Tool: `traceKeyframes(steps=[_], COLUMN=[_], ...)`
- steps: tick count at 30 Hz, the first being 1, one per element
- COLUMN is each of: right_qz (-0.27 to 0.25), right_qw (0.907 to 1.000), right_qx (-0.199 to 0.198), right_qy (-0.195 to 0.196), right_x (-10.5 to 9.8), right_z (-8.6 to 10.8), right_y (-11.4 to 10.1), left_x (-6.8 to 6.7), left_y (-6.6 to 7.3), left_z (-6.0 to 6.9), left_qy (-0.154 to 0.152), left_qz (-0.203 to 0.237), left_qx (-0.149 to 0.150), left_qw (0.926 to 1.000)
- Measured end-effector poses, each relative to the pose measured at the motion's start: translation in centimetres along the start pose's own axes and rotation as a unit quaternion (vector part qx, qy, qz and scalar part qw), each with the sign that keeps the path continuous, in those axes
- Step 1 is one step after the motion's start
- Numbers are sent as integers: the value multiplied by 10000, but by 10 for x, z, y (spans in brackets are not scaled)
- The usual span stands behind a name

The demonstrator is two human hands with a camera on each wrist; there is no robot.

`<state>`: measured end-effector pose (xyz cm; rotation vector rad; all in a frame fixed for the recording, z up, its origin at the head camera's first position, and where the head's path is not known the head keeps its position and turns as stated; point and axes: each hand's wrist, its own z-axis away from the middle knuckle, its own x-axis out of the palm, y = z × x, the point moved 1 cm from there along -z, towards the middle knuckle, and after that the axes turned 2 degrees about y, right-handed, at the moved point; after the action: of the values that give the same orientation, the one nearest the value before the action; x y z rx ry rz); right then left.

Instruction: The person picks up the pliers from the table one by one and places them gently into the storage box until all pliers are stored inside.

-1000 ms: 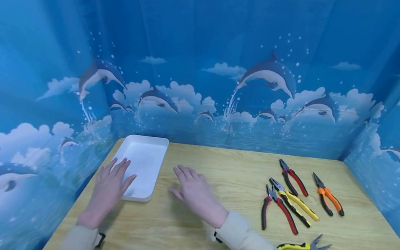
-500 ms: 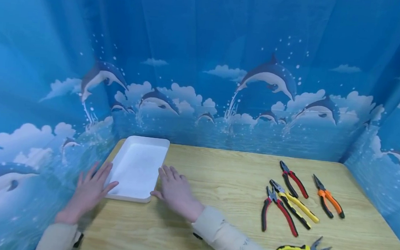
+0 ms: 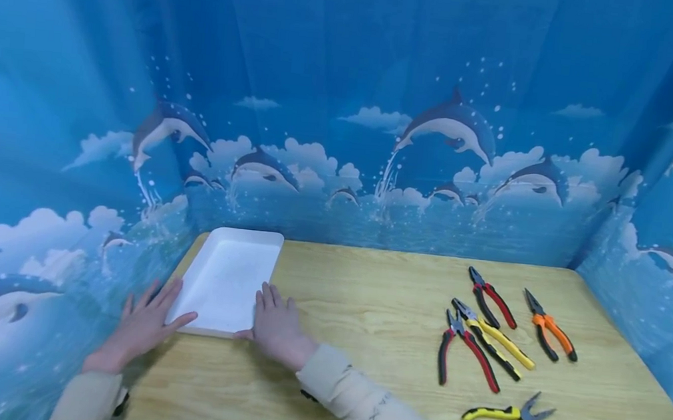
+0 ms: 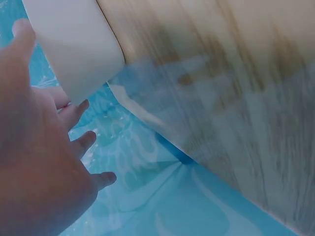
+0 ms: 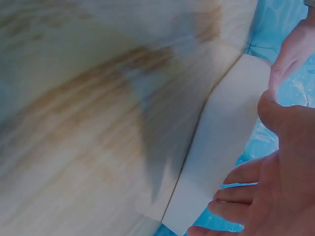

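A white rectangular tray (image 3: 231,274) lies on the wooden table toward its back left, with nothing in it. My left hand (image 3: 140,326) is at the tray's near left corner, its fingers along the left side and the thumb by the near rim. At the near right corner is my right hand (image 3: 278,322), fingers extended along the right side. The tray wall (image 5: 216,128) runs beside the fingers and thumb in the right wrist view. In the left wrist view, fairly straight, spread fingers (image 4: 81,142) stand near the tray's corner.
On the table's right lie two red-and-black pliers (image 3: 468,351) (image 3: 493,300), yellow-and-black pliers (image 3: 496,341), and orange-and-black long-nose pliers (image 3: 550,329). Another yellow pair (image 3: 523,416) lies nearer with its jaws apart. A blue dolphin-print curtain (image 3: 346,104) surrounds the table (image 3: 366,279).
My left hand has moved left from over the tray to its near left corner. My right hand has moved left from the table to the tray's right side. The tray has not visibly shifted.
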<state>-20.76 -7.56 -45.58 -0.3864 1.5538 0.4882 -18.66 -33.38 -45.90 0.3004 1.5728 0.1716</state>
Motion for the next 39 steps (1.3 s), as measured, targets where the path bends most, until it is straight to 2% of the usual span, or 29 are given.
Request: traceKeyframes(steps=[6, 21, 30, 39], right_qz=[-304, 119, 6, -36], right_qw=[9992, 9995, 9996, 9997], right_qx=[119, 39, -43, -117], right_qy=[-219, -289, -267, -209], right_x=[3, 0, 0, 0], right_z=[0, 3, 6, 8], right_y=[-3, 4, 10, 17], left_x=[0, 0, 1, 4], left_y=[-4, 1, 3, 7], left_z=[2, 2, 4, 1], left_qy=[17, 58, 193, 151], left_qz=[36, -118, -286, -381], left_qx=[-21, 8, 155, 147], left_qw=[10000, 9999, 9993, 9991])
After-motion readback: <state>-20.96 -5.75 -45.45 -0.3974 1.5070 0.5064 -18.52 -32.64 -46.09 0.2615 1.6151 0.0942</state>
